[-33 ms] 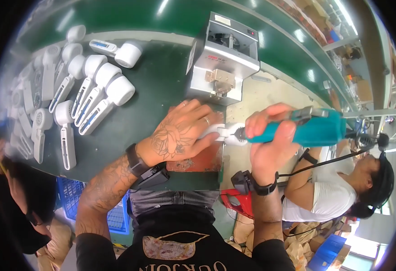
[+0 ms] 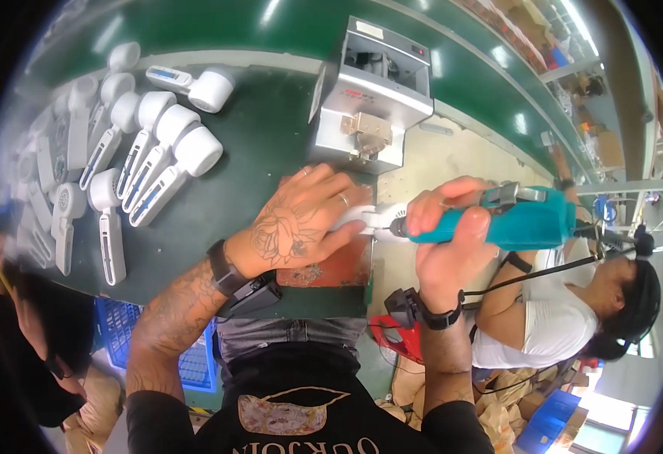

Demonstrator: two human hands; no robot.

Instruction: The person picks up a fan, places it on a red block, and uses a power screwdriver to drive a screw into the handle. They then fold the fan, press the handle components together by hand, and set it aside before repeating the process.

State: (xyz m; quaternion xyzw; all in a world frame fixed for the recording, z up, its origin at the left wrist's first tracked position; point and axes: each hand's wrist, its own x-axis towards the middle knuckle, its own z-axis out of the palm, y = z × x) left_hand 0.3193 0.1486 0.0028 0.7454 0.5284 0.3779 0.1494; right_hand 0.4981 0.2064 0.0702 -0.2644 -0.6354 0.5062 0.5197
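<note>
My left hand [image 2: 293,219], with a drawn rose on its back, is closed round a white handheld fan [image 2: 389,223] over a reddish-brown mat [image 2: 324,274]. Its fingers hide much of the fan's shape. From the right, my right hand [image 2: 452,234] grips a teal electric screwdriver [image 2: 524,219], held almost level. The screwdriver's dark tip points left and meets the white fan; whether a screw is there, I cannot make out. Several more white fans [image 2: 199,151] with round heads and blue-striped handles lie on the dark green table [image 2: 218,204] at the left.
Beyond my hands stands a grey metal machine [image 2: 373,98] with a brass-coloured block on its front. A co-worker in a white shirt [image 2: 554,318] is close by on the right. A blue crate [image 2: 199,363] sits below the table edge, and a red object [image 2: 395,339] is near my right forearm.
The screwdriver has shifted slightly down and left in the picture, its tip still at the white fan. Both hands keep the same hold.
</note>
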